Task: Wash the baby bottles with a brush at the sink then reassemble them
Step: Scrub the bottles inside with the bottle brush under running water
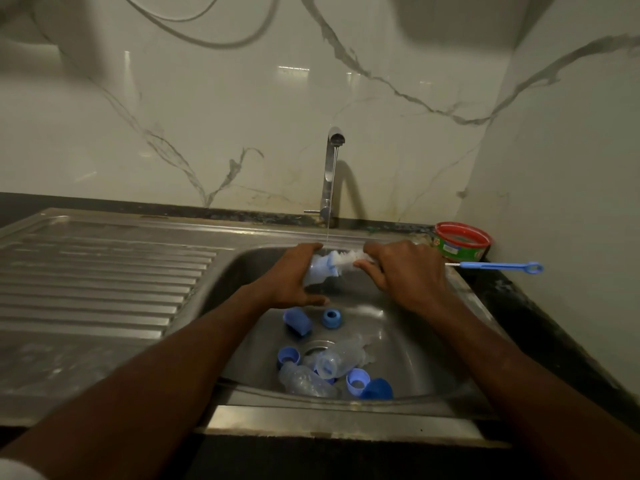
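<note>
White brush [343, 259] bristles enter bottle [320, 270], between both hands' grips.

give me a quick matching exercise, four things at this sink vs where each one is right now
Things:
1. bottle brush
2. small blue brush
3. red-rimmed tub
4. clear bottle

Places:
A. lying in the sink basin near the drain
B. on the counter in the corner by the wall
C. held in the right hand, bristles at the part the left hand grips
D. lying on the counter in front of the tub

Pairs: 1-C, 2-D, 3-B, 4-A
</note>
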{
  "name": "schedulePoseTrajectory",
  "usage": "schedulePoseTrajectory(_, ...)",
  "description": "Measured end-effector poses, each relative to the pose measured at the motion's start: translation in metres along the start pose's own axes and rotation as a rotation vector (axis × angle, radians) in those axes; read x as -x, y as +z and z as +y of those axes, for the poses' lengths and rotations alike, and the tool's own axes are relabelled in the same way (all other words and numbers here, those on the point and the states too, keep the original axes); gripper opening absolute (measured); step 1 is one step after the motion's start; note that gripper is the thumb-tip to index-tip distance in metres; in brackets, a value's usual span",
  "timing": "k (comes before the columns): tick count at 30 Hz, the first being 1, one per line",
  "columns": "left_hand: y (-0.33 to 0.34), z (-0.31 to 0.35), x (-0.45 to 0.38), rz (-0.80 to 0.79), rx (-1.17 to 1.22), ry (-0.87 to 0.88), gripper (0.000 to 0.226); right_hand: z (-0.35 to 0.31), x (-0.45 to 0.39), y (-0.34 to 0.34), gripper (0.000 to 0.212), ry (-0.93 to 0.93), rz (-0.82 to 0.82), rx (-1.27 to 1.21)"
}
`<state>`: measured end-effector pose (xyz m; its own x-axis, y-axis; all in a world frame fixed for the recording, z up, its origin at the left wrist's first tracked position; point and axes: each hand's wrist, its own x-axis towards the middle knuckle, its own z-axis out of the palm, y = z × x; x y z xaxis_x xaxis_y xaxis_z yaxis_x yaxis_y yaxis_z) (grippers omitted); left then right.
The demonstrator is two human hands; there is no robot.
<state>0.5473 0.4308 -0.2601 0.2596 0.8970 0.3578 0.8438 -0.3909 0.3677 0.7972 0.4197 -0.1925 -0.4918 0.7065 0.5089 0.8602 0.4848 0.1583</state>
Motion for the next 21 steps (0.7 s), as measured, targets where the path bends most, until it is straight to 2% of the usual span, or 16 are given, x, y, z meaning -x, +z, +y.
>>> schedulePoseTrajectory(3,0.001,0.005,-0.004,-0.036,0.025,0.053,0.091,0.010,0.002,0.000,0.035,0.145,-0.003,0.005)
schedulePoseTrajectory(6,-0.009,0.003,-0.007,0.139,-0.084,0.140,0.064,0.010,0.004,0.001,0.037,0.162,-0.027,-0.022)
schedulePoseTrajectory(8,-0.017,-0.002,-0.007,0.268,-0.155,0.172,0.064,0.006,0.003,0.002,0.039,0.071,-0.060,-0.099)
schedulePoseTrajectory(10,-0.019,-0.005,-0.004,0.313,-0.261,0.121,0.078,0.001,0.002,0.002,0.042,-0.031,-0.071,-0.132)
schedulePoseTrajectory(12,-0.014,-0.008,-0.002,0.256,-0.233,0.063,0.095,-0.001,0.003,0.003,0.043,-0.059,-0.051,-0.131)
schedulePoseTrajectory(14,-0.007,-0.007,0.000,0.105,-0.068,0.039,0.106,-0.002,0.004,0.004,0.041,-0.007,-0.023,-0.112)
schedulePoseTrajectory(17,-0.003,0.000,-0.001,-0.068,0.055,0.032,0.087,0.003,0.005,0.001,0.039,0.124,0.032,-0.044)
schedulePoseTrajectory(18,-0.005,0.002,-0.001,-0.056,0.022,0.040,0.077,0.006,0.006,0.000,0.039,0.154,0.049,-0.030)
schedulePoseTrajectory(21,-0.017,0.000,-0.003,0.159,-0.111,0.120,0.062,0.002,0.006,-0.001,0.040,0.172,0.032,-0.032)
